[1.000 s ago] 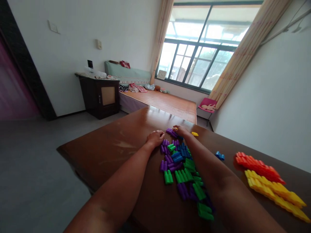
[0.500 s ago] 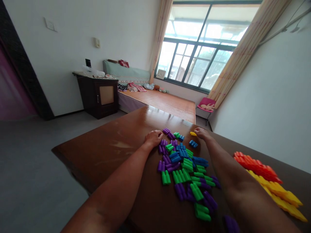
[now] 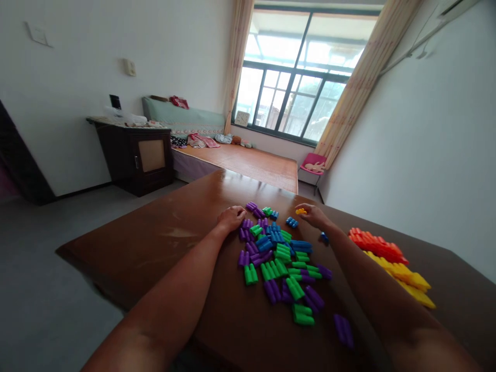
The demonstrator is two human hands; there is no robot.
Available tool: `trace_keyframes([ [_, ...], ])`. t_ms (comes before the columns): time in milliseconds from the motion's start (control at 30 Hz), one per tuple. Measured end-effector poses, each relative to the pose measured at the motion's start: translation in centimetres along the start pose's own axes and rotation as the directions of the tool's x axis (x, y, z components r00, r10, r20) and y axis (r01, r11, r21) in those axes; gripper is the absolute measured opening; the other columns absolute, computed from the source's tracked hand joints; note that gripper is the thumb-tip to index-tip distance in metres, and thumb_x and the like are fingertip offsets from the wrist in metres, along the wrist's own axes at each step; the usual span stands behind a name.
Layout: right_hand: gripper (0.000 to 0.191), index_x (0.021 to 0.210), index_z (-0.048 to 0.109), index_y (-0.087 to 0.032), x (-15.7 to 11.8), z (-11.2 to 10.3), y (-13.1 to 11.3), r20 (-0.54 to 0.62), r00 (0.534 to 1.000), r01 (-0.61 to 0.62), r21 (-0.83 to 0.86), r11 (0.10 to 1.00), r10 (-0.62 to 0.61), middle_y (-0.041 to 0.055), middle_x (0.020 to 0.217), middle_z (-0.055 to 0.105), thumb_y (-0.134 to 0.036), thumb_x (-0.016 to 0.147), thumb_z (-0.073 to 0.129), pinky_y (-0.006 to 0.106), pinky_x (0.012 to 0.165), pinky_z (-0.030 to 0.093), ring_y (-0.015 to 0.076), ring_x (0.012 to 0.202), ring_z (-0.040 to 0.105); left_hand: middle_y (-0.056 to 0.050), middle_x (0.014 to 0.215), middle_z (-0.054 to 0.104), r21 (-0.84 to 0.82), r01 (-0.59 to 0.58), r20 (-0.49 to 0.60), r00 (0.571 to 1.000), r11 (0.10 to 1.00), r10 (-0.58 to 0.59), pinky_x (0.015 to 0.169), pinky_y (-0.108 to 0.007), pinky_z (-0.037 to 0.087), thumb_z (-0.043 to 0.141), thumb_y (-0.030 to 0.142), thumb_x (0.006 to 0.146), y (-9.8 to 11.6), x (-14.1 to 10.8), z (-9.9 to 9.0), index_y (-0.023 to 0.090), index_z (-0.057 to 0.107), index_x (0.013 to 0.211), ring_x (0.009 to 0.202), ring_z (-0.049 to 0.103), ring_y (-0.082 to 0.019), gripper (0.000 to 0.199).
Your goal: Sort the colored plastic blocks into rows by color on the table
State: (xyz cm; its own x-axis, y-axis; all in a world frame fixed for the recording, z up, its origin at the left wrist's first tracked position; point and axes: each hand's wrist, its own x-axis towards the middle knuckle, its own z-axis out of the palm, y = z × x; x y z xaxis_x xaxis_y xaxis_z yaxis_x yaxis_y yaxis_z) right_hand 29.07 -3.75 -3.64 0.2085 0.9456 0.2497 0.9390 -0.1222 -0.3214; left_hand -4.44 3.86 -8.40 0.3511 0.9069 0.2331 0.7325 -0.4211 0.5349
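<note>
My left hand (image 3: 232,217) rests on the brown table (image 3: 155,258), fingers curled, beside the purple pieces (image 3: 246,230) at the far left of a mixed pile. Whether anything is inside its fingers is hidden. At the far side of the pile, my right hand (image 3: 312,214) pinches a small yellow piece (image 3: 301,211). A blue piece (image 3: 292,222) lies just left of and nearer than that hand, and another blue one (image 3: 324,237) is beside my right forearm. Green pieces (image 3: 274,269), blue ones (image 3: 275,235) and purple ones spread between my arms.
Red-orange pieces (image 3: 377,245) and yellow pieces (image 3: 403,276) lie in rows right of my right forearm. Beyond the table are a bed (image 3: 248,160), a dark cabinet (image 3: 135,160), a pink chair (image 3: 314,160) and a window.
The camera view has turned to the right. My right hand now has the yellow piece between its fingertips, lifted or tilted slightly. A blue piece beside my right forearm has come into sight.
</note>
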Motion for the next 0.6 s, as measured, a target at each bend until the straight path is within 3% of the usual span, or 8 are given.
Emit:
trace_keyframes([
  [133, 0.035, 0.113, 0.067, -0.024, -5.8, -4.1, 2.8, 0.022, 1.000, -0.024, 0.175, 0.984, 0.020, 0.0043, 0.097, 0.072, -0.030, 0.078, 0.063, 0.030, 0.076, 0.053, 0.0210, 0.085, 0.067, -0.003, 0.104, 0.073, -0.033, -0.036, -0.005, 0.999, 0.999, 0.036, 0.081, -0.029, 0.048, 0.050, 0.040, 0.086, -0.1, 0.1, -0.3, 0.026, 0.073, 0.097, 0.096, 0.065, -0.023, 0.029],
  [233, 0.042, 0.118, 0.062, -0.021, -10.5, -7.1, 6.6, -0.065, 0.992, -0.085, 0.292, 0.953, 0.109, 0.0077, 0.106, 0.070, -0.036, 0.079, 0.062, 0.032, 0.075, 0.055, 0.0226, 0.090, 0.067, -0.002, 0.101, 0.074, -0.072, -0.052, 0.008, 0.999, 0.996, 0.053, 0.082, -0.027, 0.049, 0.052, 0.039, 0.084, -0.1, 0.2, -0.7, 0.025, 0.073, 0.097, 0.095, 0.065, -0.022, 0.029],
  [333, 0.044, 0.120, 0.057, -0.020, -14.9, -9.5, 11.5, -0.201, 0.955, -0.144, 0.338, 0.930, 0.220, 0.0101, 0.114, 0.067, -0.038, 0.080, 0.060, 0.034, 0.082, 0.054, 0.0231, 0.098, 0.065, -0.001, 0.103, 0.073, -0.077, -0.084, 0.020, 0.996, 0.993, 0.086, 0.083, -0.026, 0.049, 0.050, 0.040, 0.084, -0.4, 0.5, -0.7, 0.024, 0.073, 0.099, 0.097, 0.065, -0.022, 0.032],
  [500, 0.044, 0.119, 0.056, -0.016, -20.8, -11.6, 19.1, -0.342, 0.845, -0.275, 0.380, 0.883, 0.411, 0.0128, 0.117, 0.065, -0.033, 0.078, 0.059, 0.037, 0.089, 0.051, 0.0232, 0.104, 0.063, -0.002, 0.108, 0.072, -0.060, -0.114, 0.021, 0.993, 0.992, 0.115, 0.089, -0.028, 0.047, 0.045, 0.045, 0.085, -1.4, 1.3, -0.5, 0.022, 0.071, 0.103, 0.101, 0.064, -0.023, 0.039],
  [600, 0.039, 0.112, 0.061, -0.016, -22.7, -12.3, 21.6, -0.281, 0.853, -0.339, 0.341, 0.877, 0.440, 0.0119, 0.111, 0.068, -0.028, 0.074, 0.061, 0.037, 0.089, 0.051, 0.0233, 0.100, 0.064, -0.004, 0.109, 0.072, -0.088, -0.108, 0.028, 0.993, 0.990, 0.111, 0.091, -0.029, 0.047, 0.045, 0.049, 0.082, -1.7, 1.5, -0.6, 0.021, 0.071, 0.104, 0.103, 0.064, -0.024, 0.044],
])
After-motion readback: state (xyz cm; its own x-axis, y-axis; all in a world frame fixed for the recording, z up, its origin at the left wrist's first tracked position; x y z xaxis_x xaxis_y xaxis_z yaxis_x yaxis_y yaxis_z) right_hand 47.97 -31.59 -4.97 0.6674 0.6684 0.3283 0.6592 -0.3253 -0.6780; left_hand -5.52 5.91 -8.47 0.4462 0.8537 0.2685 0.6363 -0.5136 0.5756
